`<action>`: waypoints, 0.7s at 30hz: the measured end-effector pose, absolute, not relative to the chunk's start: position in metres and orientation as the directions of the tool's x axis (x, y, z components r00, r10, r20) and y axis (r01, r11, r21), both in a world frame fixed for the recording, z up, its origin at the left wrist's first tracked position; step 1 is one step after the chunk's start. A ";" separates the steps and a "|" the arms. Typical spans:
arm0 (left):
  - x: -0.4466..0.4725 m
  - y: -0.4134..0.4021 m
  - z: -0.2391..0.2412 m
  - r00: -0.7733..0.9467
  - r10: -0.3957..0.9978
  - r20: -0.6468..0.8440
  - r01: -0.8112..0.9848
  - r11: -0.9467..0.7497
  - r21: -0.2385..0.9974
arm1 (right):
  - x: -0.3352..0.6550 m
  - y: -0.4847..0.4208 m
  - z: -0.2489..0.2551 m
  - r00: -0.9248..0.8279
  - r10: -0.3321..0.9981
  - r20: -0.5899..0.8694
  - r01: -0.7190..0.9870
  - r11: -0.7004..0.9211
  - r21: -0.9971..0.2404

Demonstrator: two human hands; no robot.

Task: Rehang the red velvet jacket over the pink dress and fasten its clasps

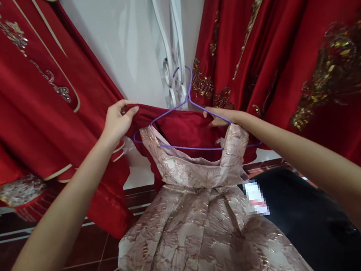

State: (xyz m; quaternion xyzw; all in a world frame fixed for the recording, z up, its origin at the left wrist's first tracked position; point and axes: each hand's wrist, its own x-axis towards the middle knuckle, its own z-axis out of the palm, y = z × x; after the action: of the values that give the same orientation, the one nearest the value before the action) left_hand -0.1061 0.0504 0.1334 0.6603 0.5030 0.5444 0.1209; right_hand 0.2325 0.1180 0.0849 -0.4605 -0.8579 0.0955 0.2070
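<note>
No readable text, brand or number. White tag [252,192] beside the pink dress [195,233] is pixelated; red band [257,203] shows, wording illegible.

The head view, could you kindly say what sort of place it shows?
Probably a formalwear shop: shiny red garments with glittering embroidery hang on both sides, and a pale pink and gold dress with a white rectangular tag is on a thin purple hanger.

A gold-flecked pale pink dress [194,228] sits by its wide straps on a purple hanger [189,97].
Behind the hanger, dark red cloth [183,130] spreads crosswise, its upper edge drawn out.
</note>
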 end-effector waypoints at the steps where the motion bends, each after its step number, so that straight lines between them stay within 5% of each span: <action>1: -0.110 0.052 0.129 -0.113 0.802 0.587 0.537 -0.448 0.715 | 0.236 0.119 0.085 -0.461 0.815 0.352 0.760 0.567 -0.317; 6: -0.120 0.057 0.116 -0.147 0.812 0.564 0.543 -0.411 0.732 | 0.256 0.111 0.093 -0.364 0.706 0.607 0.818 0.554 -0.154; 12: -0.138 0.069 0.108 -0.197 0.774 0.602 0.542 -0.426 0.724 | 0.292 0.076 0.111 -0.222 0.804 0.552 0.966 0.260 0.009; 17: -0.159 0.068 0.090 -0.036 0.733 0.679 0.617 -0.518 0.592 | 0.318 0.042 0.120 -0.079 0.798 0.597 0.993 0.113 -0.019; 21: -0.157 0.060 0.082 0.072 0.695 0.716 0.669 -0.566 0.483 | 0.313 0.006 0.122 -0.002 0.669 0.743 0.971 0.180 -0.159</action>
State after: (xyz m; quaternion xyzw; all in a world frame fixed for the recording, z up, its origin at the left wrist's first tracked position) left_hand -0.1569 0.0602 0.0818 0.7319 0.4657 0.4972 0.0133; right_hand 0.3127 0.0056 0.1217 -0.6058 -0.6766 -0.2076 0.3634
